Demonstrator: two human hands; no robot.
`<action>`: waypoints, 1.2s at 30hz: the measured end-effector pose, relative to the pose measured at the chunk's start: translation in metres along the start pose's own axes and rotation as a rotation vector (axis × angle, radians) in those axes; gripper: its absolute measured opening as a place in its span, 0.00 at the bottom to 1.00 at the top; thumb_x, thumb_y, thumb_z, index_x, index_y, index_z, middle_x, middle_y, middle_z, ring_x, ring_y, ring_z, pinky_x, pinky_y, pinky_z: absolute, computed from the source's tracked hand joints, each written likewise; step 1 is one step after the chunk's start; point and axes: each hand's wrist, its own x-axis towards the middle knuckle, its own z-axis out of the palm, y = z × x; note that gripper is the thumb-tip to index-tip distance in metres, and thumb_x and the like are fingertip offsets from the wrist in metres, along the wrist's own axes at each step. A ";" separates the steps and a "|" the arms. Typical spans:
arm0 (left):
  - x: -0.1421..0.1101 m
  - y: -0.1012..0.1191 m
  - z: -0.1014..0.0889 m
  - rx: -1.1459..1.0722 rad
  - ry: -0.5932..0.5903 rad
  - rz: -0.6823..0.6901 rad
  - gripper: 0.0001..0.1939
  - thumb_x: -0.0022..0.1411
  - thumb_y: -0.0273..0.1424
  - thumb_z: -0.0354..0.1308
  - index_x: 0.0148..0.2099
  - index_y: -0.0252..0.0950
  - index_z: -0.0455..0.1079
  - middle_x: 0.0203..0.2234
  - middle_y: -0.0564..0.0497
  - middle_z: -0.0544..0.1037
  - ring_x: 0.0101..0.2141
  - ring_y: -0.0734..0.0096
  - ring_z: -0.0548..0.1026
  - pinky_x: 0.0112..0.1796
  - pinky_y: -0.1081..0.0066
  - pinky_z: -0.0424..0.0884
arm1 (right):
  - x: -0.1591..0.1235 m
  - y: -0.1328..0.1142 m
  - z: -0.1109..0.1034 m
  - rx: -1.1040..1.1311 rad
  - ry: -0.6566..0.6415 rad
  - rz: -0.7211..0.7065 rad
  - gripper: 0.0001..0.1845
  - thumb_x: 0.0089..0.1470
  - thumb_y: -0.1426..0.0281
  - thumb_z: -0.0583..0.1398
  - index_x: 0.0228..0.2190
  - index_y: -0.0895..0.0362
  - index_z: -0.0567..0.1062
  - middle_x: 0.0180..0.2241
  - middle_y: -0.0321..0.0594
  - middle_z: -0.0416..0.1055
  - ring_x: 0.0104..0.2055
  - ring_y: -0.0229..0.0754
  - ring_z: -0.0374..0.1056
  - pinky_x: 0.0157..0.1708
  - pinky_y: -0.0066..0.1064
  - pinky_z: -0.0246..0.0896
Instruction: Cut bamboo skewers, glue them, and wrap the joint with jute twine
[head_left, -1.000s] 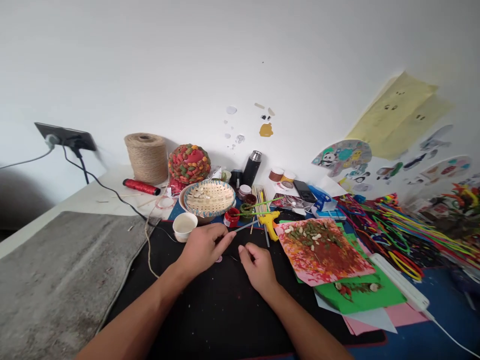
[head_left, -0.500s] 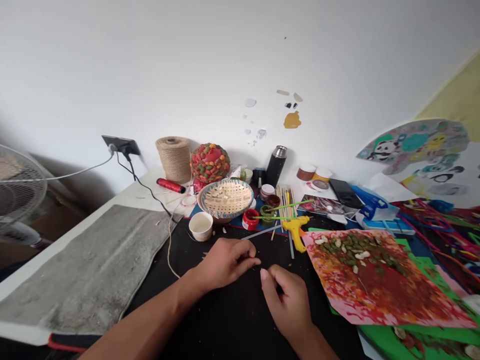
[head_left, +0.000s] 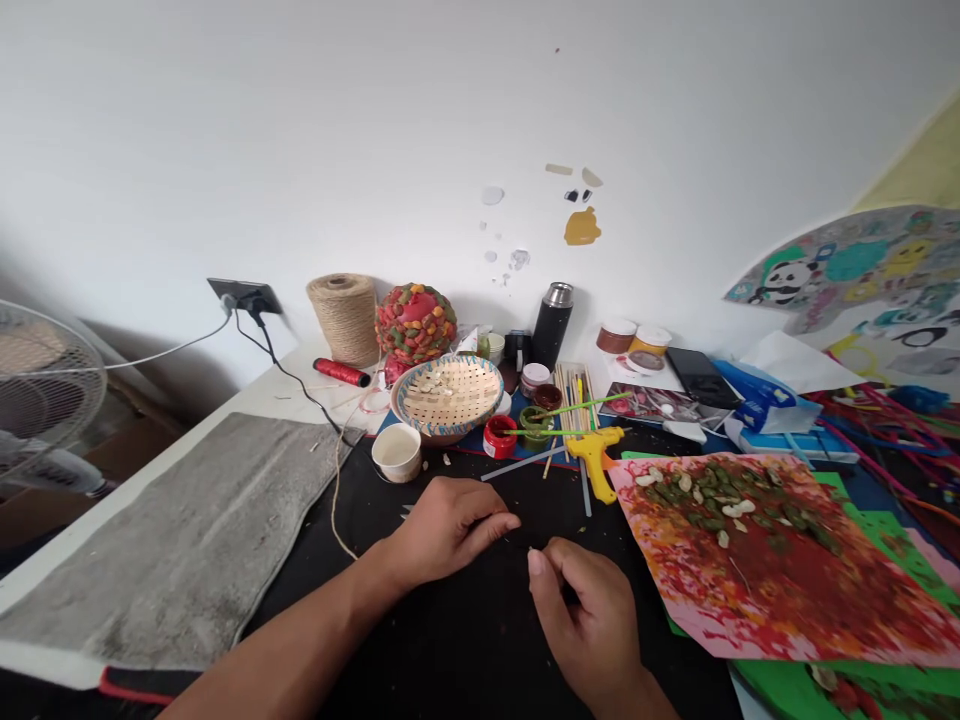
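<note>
My left hand (head_left: 446,528) rests on the black mat (head_left: 450,640), its fingers pinched together at the tips on something too small to make out. My right hand (head_left: 589,615) lies just to its right with thumb and forefinger pinched near a tiny pale speck; what it grips I cannot name. The two hands' fingertips are a few centimetres apart. To the right lies a painted sheet (head_left: 780,570) covered with red and orange paint and scattered green and white seeds. A yellow glue gun (head_left: 595,456) lies beyond the hands.
A woven basket (head_left: 448,395), a white cup (head_left: 397,451), small paint pots (head_left: 499,436), a twine spool (head_left: 345,318), a black flask (head_left: 551,324) and sticks crowd the back. A grey towel (head_left: 180,545) lies left, a fan (head_left: 41,385) at the far left edge. Coloured papers and pipe cleaners lie right.
The view swung left, bringing the fan in. My left hand let go of the thin grey stick, which now lies by the glue gun. Both hands drew closer to me.
</note>
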 end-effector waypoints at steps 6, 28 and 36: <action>-0.001 0.001 -0.002 0.003 0.043 0.019 0.16 0.77 0.35 0.54 0.37 0.35 0.75 0.27 0.49 0.80 0.28 0.69 0.77 0.30 0.71 0.67 | -0.001 0.000 0.002 0.001 -0.030 0.010 0.22 0.68 0.73 0.56 0.22 0.52 0.58 0.17 0.29 0.57 0.17 0.34 0.56 0.20 0.29 0.50; -0.003 0.000 -0.007 0.053 0.063 0.076 0.14 0.77 0.30 0.54 0.35 0.36 0.73 0.24 0.53 0.75 0.25 0.74 0.73 0.28 0.73 0.64 | -0.004 0.003 0.011 0.069 -0.064 0.128 0.21 0.67 0.71 0.56 0.22 0.53 0.57 0.18 0.28 0.55 0.20 0.33 0.55 0.23 0.28 0.48; -0.002 0.001 -0.003 0.049 0.064 0.076 0.12 0.76 0.31 0.56 0.37 0.35 0.74 0.26 0.52 0.78 0.26 0.72 0.75 0.29 0.73 0.64 | -0.005 0.005 0.008 0.045 -0.067 0.098 0.22 0.68 0.72 0.56 0.22 0.53 0.56 0.19 0.27 0.53 0.20 0.32 0.53 0.23 0.29 0.47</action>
